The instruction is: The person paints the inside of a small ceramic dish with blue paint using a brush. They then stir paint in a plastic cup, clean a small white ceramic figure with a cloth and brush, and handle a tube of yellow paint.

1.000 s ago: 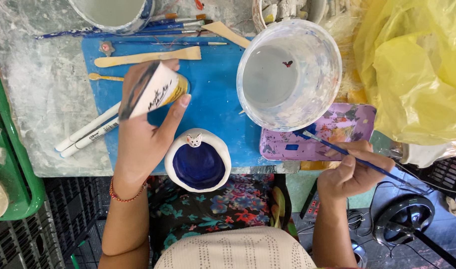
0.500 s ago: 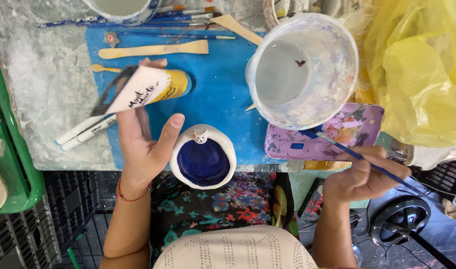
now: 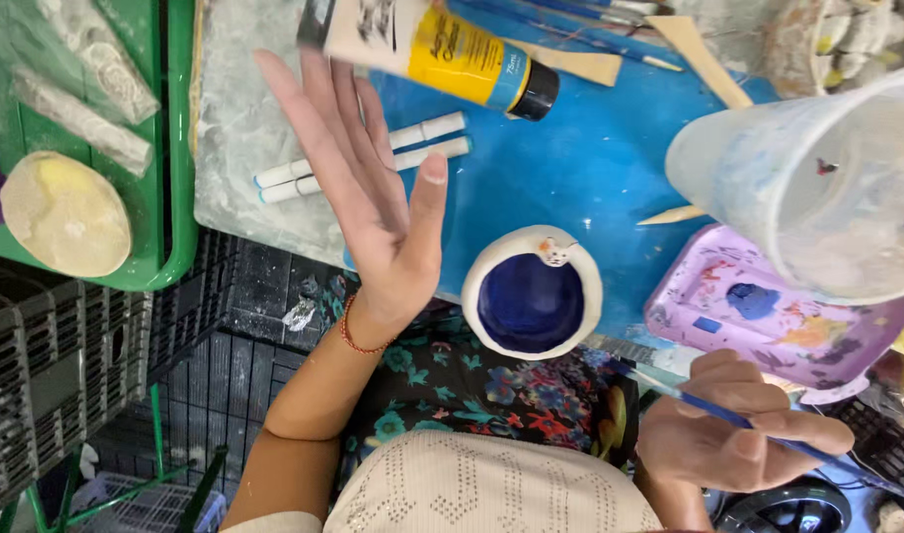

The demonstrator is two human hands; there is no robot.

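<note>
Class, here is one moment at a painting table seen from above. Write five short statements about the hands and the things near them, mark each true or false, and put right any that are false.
1. The right hand holds a thin blue-handled brush. True.
2. The left hand is closed around the paint tube. False: the palm is open with fingers spread, and the tube lies at the fingertips.
3. The small white bowl is painted dark blue inside. True.
4. The paint tube has a red cap. False: its cap is black, beside a yellow band.
5. The pink palette lies on the green tray. False: it lies by the blue mat, under the large plastic cup.
</note>
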